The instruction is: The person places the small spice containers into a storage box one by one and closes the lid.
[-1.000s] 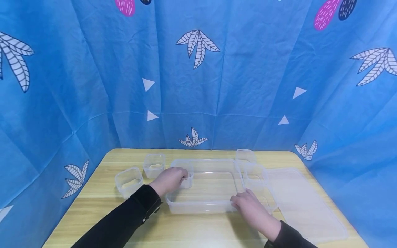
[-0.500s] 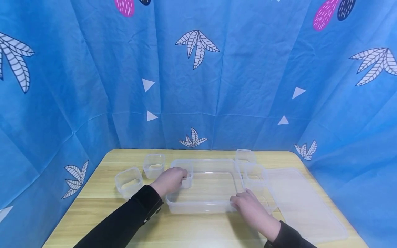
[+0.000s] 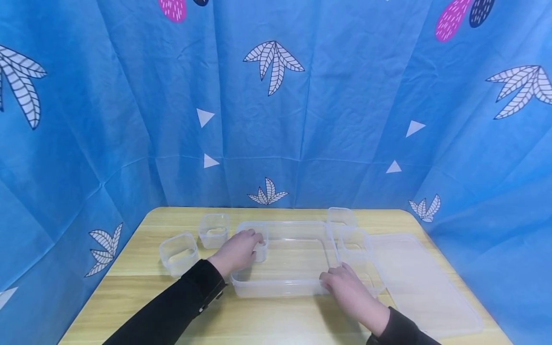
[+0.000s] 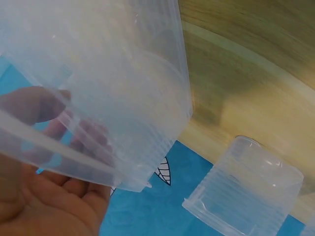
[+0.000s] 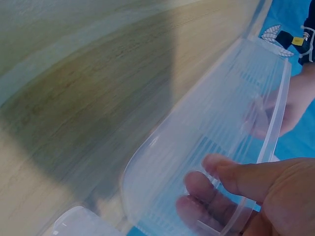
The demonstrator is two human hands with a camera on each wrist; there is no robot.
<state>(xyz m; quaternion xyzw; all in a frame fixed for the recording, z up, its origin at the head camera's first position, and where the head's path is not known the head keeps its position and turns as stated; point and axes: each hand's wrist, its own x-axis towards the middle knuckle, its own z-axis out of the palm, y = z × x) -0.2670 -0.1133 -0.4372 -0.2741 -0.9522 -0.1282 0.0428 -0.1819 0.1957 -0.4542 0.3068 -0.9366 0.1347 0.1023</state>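
Note:
A large clear plastic container (image 3: 284,287) stands in the middle of the table. My right hand (image 3: 349,292) grips its rim at the near right corner; in the right wrist view the thumb and fingers straddle the wall of that container (image 5: 162,162). Inside its left end sits a small clear square container (image 3: 260,251). My left hand (image 3: 239,249) is over that small container, with its fingers loosely spread. In the left wrist view the left hand (image 4: 59,201) has its thumb apart from its fingers, partly seen through clear plastic.
Two small clear containers, one near (image 3: 178,256) and one farther back (image 3: 214,232), stand left of the large one. Two more, one at the back (image 3: 341,218) and one nearer (image 3: 355,242), stand at its right. A flat translucent lid (image 3: 427,287) lies at the table's right side.
My left hand's fingers have loosened and lifted slightly from the small container's rim, which they pinched before. The right hand and the large container have stayed in place.

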